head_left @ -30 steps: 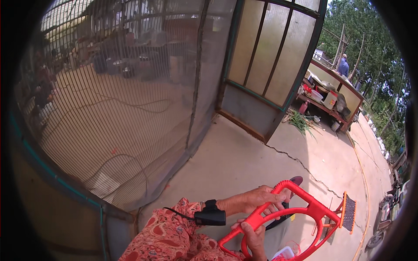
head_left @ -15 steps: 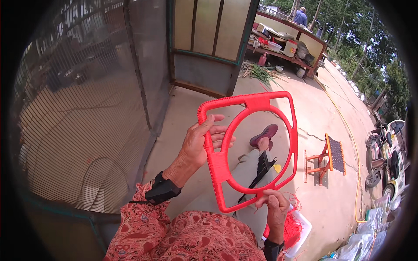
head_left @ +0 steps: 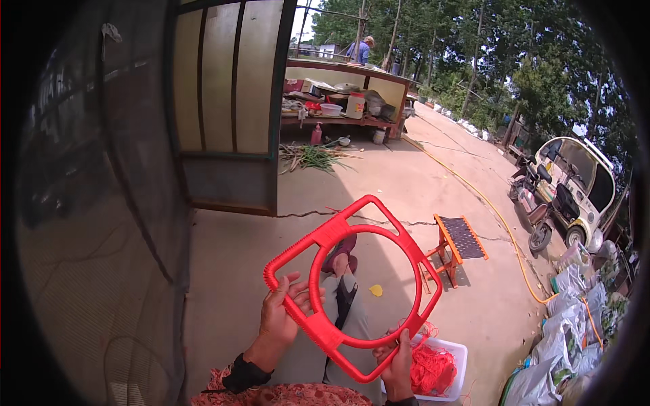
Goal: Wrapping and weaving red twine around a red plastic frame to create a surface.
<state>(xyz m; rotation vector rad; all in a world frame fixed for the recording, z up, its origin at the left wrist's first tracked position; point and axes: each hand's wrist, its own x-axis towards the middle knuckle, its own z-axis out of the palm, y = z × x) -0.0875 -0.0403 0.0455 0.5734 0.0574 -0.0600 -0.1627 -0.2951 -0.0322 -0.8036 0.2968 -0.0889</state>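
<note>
Held up over my lap is a red cord-wrapped frame (head_left: 330, 233), a square with rounded corners and a ring set inside it. My left hand (head_left: 283, 310) grips its left side, thumb on the outer bar and fingers curling through the gap by the ring. Around the near right corner, my right hand (head_left: 398, 360) is closed on the bar. A white tub (head_left: 459, 371) with a tangle of red cord (head_left: 433, 369) stands just right of my right hand. Loose red strands rise between that hand and the tub.
A folding stool (head_left: 460, 238) with a dark woven seat stands ahead to the right. A yellow hose (head_left: 482, 196) runs along the concrete. Further right are a scooter (head_left: 535, 203), a white vehicle (head_left: 588, 179) and plastic bags (head_left: 552, 365). A screen door (head_left: 227, 101) stands left; a person (head_left: 362, 51) is far off.
My view has swung up and to the right. The red frame sits lower in the picture and is tilted more cornerwise, both hands still on it. More of the tub shows.
</note>
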